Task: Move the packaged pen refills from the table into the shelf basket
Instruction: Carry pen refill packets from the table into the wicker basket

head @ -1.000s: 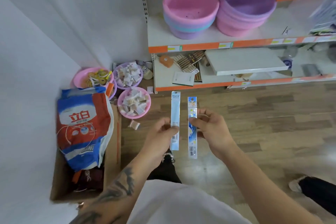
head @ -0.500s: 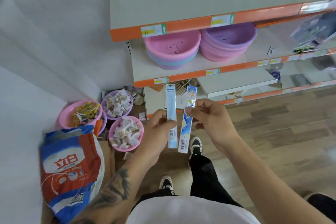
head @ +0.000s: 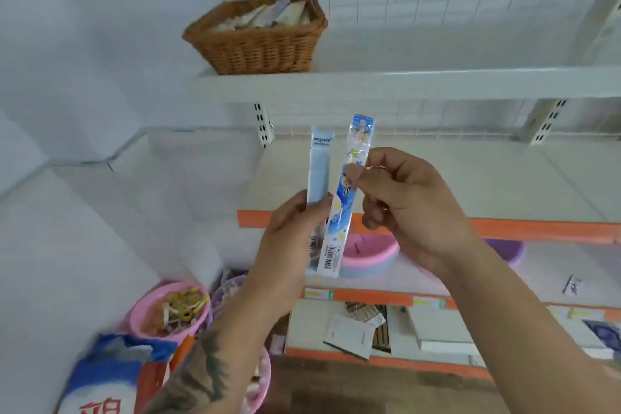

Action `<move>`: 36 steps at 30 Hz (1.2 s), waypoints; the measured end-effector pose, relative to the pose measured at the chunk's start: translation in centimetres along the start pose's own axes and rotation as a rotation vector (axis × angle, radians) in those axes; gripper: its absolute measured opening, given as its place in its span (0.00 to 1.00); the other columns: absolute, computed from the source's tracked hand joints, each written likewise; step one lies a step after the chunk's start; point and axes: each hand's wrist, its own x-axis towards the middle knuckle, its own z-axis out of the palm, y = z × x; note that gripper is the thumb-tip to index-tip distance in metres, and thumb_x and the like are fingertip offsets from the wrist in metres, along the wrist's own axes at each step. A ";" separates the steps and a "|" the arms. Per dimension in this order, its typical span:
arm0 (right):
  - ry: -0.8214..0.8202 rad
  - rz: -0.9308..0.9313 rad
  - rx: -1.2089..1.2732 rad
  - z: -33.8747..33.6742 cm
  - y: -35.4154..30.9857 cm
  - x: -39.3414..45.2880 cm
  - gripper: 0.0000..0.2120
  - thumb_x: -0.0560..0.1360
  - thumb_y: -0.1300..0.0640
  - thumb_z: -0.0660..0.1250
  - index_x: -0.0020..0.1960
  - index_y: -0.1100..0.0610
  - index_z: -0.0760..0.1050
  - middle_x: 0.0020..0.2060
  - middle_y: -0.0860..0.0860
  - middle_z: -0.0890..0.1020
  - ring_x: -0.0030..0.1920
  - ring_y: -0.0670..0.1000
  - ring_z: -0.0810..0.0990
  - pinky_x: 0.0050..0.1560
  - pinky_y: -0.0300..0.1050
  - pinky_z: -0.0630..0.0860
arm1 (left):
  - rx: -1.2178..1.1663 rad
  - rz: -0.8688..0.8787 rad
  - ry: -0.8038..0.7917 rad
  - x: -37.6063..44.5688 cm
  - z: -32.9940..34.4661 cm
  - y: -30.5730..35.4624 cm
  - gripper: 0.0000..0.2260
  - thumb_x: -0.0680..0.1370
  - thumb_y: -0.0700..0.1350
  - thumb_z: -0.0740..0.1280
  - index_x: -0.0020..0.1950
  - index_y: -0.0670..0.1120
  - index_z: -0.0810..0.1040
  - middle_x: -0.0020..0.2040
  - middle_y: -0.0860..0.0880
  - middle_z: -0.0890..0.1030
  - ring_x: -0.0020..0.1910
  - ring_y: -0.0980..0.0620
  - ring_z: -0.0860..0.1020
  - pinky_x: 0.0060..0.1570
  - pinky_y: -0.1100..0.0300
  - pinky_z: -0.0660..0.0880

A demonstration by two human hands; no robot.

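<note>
The view has swung upward since a moment ago, bringing a wicker basket (head: pixel 258 40) on the upper shelf (head: pixel 403 82) into sight, packets already inside. The left hand (head: pixel 289 235) pinches a pale blue refill pack (head: pixel 318 171) upright; the right hand (head: pixel 403 205) pinches a printed refill pack (head: pixel 346 198) just beside it. Both packs are raised in front of the shelves, well below the basket.

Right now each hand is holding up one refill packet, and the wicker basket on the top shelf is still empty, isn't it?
Not quite. The left hand and right hand do each hold one refill packet, the pale blue packet and the cartoon-printed packet. But the wicker basket on the top shelf is not empty: the head view shows packets already lying inside it.
</note>
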 end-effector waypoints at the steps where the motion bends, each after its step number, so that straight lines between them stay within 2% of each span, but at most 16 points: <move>1: -0.022 -0.028 -0.001 -0.1 -1.2 0.9 0.01 0.79 0.62 0.70 0.49 0.60 0.81 0.37 0.69 0.71 0.27 0.53 0.65 0.31 0.45 0.66 | -0.038 0.000 -0.014 0.4 0.5 0.9 0.14 0.70 0.53 0.70 0.51 0.50 0.87 0.43 0.44 0.85 0.37 0.48 0.81 0.36 0.59 0.73; 3: -0.074 -0.081 -0.001 -0.2 -3.3 2.6 0.02 0.79 0.62 0.71 0.50 0.60 0.79 0.36 0.69 0.72 0.27 0.54 0.68 0.30 0.45 0.65 | -0.115 -0.015 -0.091 1.1 1.2 2.1 0.15 0.72 0.55 0.68 0.51 0.47 0.86 0.41 0.43 0.83 0.30 0.50 0.76 0.29 0.62 0.67; 5: -0.134 -0.107 -0.005 -0.5 -5.0 4.2 0.02 0.79 0.61 0.71 0.50 0.59 0.78 0.30 0.58 0.74 0.27 0.53 0.71 0.30 0.45 0.65 | -0.220 -0.024 -0.188 1.5 1.5 3.1 0.14 0.74 0.55 0.67 0.47 0.48 0.87 0.39 0.43 0.81 0.28 0.52 0.70 0.26 0.62 0.61; 7: -0.198 -0.111 -0.014 -0.6 -6.5 5.7 0.03 0.79 0.59 0.71 0.50 0.58 0.78 0.29 0.52 0.76 0.28 0.52 0.73 0.29 0.44 0.67 | -0.341 -0.016 -0.284 1.9 1.6 3.7 0.12 0.74 0.54 0.71 0.47 0.47 0.87 0.38 0.45 0.78 0.28 0.54 0.68 0.25 0.61 0.60; 10: -0.297 -0.103 -0.017 -0.5 -8.2 7.3 0.03 0.79 0.58 0.70 0.51 0.57 0.79 0.33 0.53 0.78 0.30 0.51 0.74 0.30 0.43 0.70 | -0.439 0.038 -0.415 2.7 1.5 4.9 0.15 0.69 0.54 0.80 0.50 0.46 0.85 0.37 0.49 0.75 0.30 0.55 0.62 0.27 0.62 0.59; 12: -0.348 -0.099 -0.002 -0.3 -8.9 8.2 0.07 0.79 0.56 0.70 0.53 0.58 0.80 0.37 0.53 0.79 0.32 0.51 0.75 0.32 0.43 0.71 | -0.440 0.083 -0.416 3.4 1.4 5.9 0.14 0.71 0.53 0.80 0.50 0.46 0.83 0.37 0.50 0.71 0.31 0.54 0.59 0.27 0.62 0.60; 14: -0.367 -0.109 0.018 -0.1 -9.4 8.8 0.13 0.77 0.53 0.70 0.57 0.60 0.81 0.42 0.55 0.81 0.35 0.52 0.76 0.34 0.44 0.71 | -0.367 0.141 -0.334 4.2 1.5 7.2 0.09 0.74 0.50 0.77 0.46 0.47 0.81 0.35 0.50 0.70 0.29 0.55 0.62 0.26 0.63 0.61; 16: -0.332 -0.143 0.027 0.2 -9.5 8.9 0.16 0.76 0.51 0.70 0.59 0.60 0.81 0.44 0.57 0.82 0.36 0.52 0.77 0.35 0.45 0.72 | -0.261 0.222 -0.206 4.9 1.6 8.4 0.07 0.76 0.49 0.73 0.41 0.47 0.81 0.32 0.49 0.71 0.27 0.53 0.65 0.27 0.63 0.61; 18: -0.258 -0.205 -0.005 0.5 -9.5 8.8 0.14 0.75 0.52 0.71 0.57 0.58 0.81 0.41 0.58 0.83 0.36 0.53 0.78 0.35 0.47 0.73 | -0.160 0.312 -0.094 5.5 1.6 9.4 0.09 0.76 0.48 0.75 0.40 0.47 0.80 0.29 0.48 0.71 0.27 0.51 0.64 0.27 0.62 0.62; 21: -0.151 -0.332 -0.117 1.5 -9.6 9.1 0.09 0.77 0.61 0.73 0.56 0.56 0.79 0.38 0.63 0.84 0.34 0.53 0.80 0.36 0.51 0.75 | -0.035 0.412 0.015 6.4 1.2 10.7 0.08 0.73 0.50 0.76 0.36 0.50 0.82 0.25 0.49 0.69 0.24 0.52 0.63 0.27 0.62 0.62; 25: -0.056 -0.496 -0.264 3.4 -10.7 9.9 0.12 0.77 0.64 0.73 0.56 0.52 0.77 0.35 0.56 0.86 0.34 0.56 0.81 0.37 0.49 0.80 | -0.011 0.435 -0.022 7.4 0.0 12.2 0.11 0.74 0.53 0.79 0.41 0.48 0.82 0.31 0.37 0.62 0.28 0.46 0.58 0.27 0.61 0.60; 27: -0.018 -0.530 -0.277 4.6 -11.9 10.6 0.10 0.77 0.64 0.73 0.55 0.52 0.78 0.34 0.57 0.85 0.34 0.58 0.81 0.34 0.45 0.78 | -0.063 0.414 -0.051 7.8 -0.9 13.1 0.15 0.74 0.58 0.74 0.48 0.47 0.82 0.35 0.36 0.68 0.27 0.49 0.62 0.27 0.61 0.61; 29: 0.066 -0.511 -0.307 5.5 -13.5 12.6 0.05 0.78 0.61 0.72 0.50 0.52 0.80 0.33 0.59 0.83 0.31 0.57 0.78 0.30 0.42 0.75 | -0.107 0.391 -0.066 8.2 -1.7 14.0 0.14 0.79 0.59 0.70 0.51 0.49 0.82 0.37 0.40 0.77 0.25 0.52 0.65 0.28 0.62 0.61; 32: 0.122 -0.368 -0.416 5.9 -15.6 17.7 0.04 0.78 0.60 0.73 0.45 0.53 0.81 0.32 0.52 0.85 0.29 0.47 0.77 0.28 0.39 0.72 | -0.095 0.376 -0.075 8.9 -2.8 14.7 0.16 0.82 0.57 0.63 0.51 0.45 0.81 0.39 0.42 0.78 0.23 0.51 0.68 0.28 0.62 0.63; 33: 0.119 -0.317 -0.481 6.0 -15.9 19.2 0.04 0.78 0.60 0.73 0.44 0.54 0.81 0.34 0.50 0.86 0.32 0.49 0.79 0.32 0.41 0.74 | -0.091 0.365 -0.083 9.1 -3.1 14.8 0.17 0.82 0.57 0.62 0.50 0.45 0.81 0.39 0.42 0.78 0.23 0.50 0.69 0.27 0.62 0.64; 36: 0.116 -0.200 -0.667 6.1 -15.1 22.9 0.04 0.76 0.62 0.73 0.42 0.57 0.82 0.41 0.54 0.87 0.44 0.57 0.86 0.45 0.54 0.84 | -0.089 0.315 -0.115 9.7 -4.0 14.6 0.17 0.82 0.57 0.62 0.50 0.44 0.81 0.38 0.42 0.78 0.24 0.48 0.70 0.27 0.63 0.66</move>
